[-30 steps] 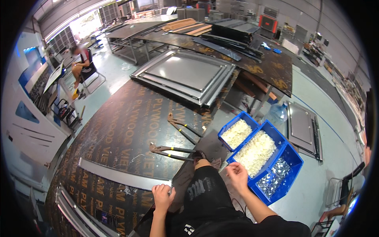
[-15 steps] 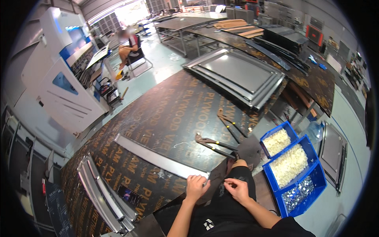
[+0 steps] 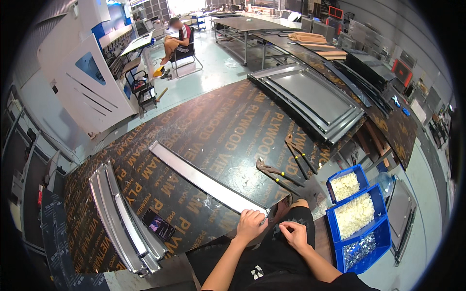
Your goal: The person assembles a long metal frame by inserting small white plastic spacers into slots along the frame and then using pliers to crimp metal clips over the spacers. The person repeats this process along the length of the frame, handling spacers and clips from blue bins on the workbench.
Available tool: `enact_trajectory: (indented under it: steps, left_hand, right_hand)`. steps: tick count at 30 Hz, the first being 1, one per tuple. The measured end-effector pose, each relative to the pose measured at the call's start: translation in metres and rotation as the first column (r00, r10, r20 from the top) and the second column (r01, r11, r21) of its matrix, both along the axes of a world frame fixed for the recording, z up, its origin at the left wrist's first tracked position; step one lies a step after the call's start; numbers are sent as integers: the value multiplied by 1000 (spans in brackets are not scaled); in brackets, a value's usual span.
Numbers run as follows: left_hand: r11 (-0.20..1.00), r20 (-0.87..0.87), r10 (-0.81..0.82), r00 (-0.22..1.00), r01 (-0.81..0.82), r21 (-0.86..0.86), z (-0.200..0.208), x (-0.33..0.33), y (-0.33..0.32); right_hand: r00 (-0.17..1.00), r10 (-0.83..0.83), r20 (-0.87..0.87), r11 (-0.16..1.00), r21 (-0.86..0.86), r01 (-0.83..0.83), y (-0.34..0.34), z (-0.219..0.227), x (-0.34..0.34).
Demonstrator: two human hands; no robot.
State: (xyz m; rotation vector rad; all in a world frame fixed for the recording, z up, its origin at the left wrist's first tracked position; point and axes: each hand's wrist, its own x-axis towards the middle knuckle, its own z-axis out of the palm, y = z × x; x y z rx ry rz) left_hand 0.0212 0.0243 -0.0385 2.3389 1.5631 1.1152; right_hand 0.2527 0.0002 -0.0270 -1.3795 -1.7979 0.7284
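A long, slightly curved silver metal strip lies across the dark plywood table. My left hand is closed over the strip's near end, at the table's edge. Just to its right, above my lap, my right hand is closed with thumb and fingers together. Whatever it pinches, if anything, is too small to see. Two pliers with black and yellow handles lie beyond my hands: the nearer pliers and the farther pliers.
To my right stand blue bins of white plastic pieces and small metal pieces. Several curved metal strips and a phone lie left. Stacked metal frames fill the table's far right. A seated person is near a white machine.
The whole view has shifted, so the table and bins sit differently in the picture. My left hand keeps its hold on the strip's end, and my right hand stays closed beside it.
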Motion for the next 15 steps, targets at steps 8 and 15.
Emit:
enact_trajectory:
  steps: [8, 15]
  left_hand:
    - [1000, -20, 1, 1000, -1, -17, 2, 1, 1]
    - [999, -80, 13, 997, -11, 30, 5, 3, 2]
  right_hand:
    - [999, 0, -36, 1000, 9, 0, 5, 1, -1]
    - [988, -53, -142, 998, -28, 49, 7, -8, 6]
